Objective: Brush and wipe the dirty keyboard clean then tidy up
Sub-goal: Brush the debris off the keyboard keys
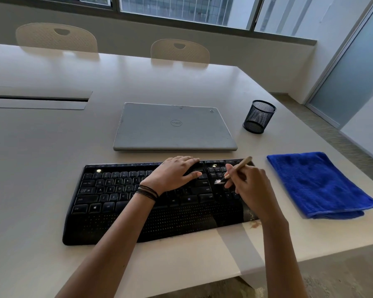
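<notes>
A black keyboard (121, 203) with a wide palm rest lies near the front edge of the white table. My left hand (174, 172) rests flat on its upper middle keys, fingers straight. My right hand (249, 186) grips a small wooden-handled brush (239, 166) like a pen. Its pale bristles touch the keys between the main block and the number pad. A folded blue cloth (317, 186) lies on the table to the right of the keyboard.
A closed silver laptop (172, 127) sits just behind the keyboard. A black mesh pen cup (259, 117) stands to its right. Two pale chairs (179, 51) face the far side. The table's right edge (353, 151) runs close to the cloth.
</notes>
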A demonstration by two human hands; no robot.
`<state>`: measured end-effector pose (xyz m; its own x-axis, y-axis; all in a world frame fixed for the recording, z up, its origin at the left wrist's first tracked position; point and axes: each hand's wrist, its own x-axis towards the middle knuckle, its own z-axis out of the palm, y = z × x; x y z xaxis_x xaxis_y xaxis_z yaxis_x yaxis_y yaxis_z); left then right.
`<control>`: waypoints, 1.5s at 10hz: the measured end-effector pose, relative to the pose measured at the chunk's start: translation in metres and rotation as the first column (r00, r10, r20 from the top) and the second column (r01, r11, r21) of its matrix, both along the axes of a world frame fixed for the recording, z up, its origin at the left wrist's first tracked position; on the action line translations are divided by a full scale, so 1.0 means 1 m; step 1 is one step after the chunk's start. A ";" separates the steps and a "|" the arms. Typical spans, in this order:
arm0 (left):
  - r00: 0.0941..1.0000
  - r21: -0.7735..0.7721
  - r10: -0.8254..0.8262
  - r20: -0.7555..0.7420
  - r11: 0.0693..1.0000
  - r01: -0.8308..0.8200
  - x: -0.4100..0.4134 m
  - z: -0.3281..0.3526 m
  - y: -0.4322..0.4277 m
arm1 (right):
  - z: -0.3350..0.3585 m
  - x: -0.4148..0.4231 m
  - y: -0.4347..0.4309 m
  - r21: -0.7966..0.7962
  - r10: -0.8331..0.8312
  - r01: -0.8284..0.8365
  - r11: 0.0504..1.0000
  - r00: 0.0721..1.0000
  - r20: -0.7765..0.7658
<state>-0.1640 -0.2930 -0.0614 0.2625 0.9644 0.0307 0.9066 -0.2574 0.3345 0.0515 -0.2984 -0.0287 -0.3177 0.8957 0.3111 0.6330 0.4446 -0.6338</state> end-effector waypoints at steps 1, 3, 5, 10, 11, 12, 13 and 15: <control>1.000 0.004 -0.001 0.000 1.000 0.001 0.000 0.000 0.000 | -0.001 0.000 -0.007 0.028 0.018 -0.019 0.999 1.000 0.024; 1.000 0.006 -0.002 -0.003 1.000 0.002 0.000 0.000 0.000 | 0.004 -0.003 -0.013 -0.051 0.038 -0.047 0.998 0.985 -0.166; 1.000 0.009 -0.007 -0.003 1.000 0.007 -0.001 -0.002 0.001 | -0.006 0.001 -0.012 -0.028 -0.005 0.004 1.000 0.999 -0.036; 1.000 0.015 -0.011 -0.003 1.000 0.011 0.000 0.000 0.000 | -0.008 0.006 -0.018 -0.042 0.100 -0.100 0.994 0.995 -0.016; 1.000 0.013 -0.009 -0.001 1.000 0.009 0.000 -0.001 0.000 | -0.005 0.011 -0.020 -0.118 0.136 -0.140 0.983 0.990 -0.043; 1.000 0.013 -0.006 0.001 1.000 0.006 -0.001 -0.002 0.001 | 0.000 0.015 -0.024 -0.161 0.153 -0.158 0.974 0.987 -0.046; 1.000 0.006 -0.006 -0.001 1.000 0.006 -0.001 -0.002 0.001 | 0.001 0.017 -0.026 -0.080 0.090 -0.096 0.992 0.993 -0.075; 1.000 0.000 -0.006 -0.007 1.000 0.006 0.000 0.001 -0.001 | -0.003 0.030 -0.022 -0.039 0.030 -0.032 0.999 0.998 -0.046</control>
<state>-0.1636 -0.2937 -0.0604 0.2682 0.9629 0.0292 0.9073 -0.2626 0.3284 0.0820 -0.3208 -0.0313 -0.3318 0.8977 0.2897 0.5896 0.4371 -0.6792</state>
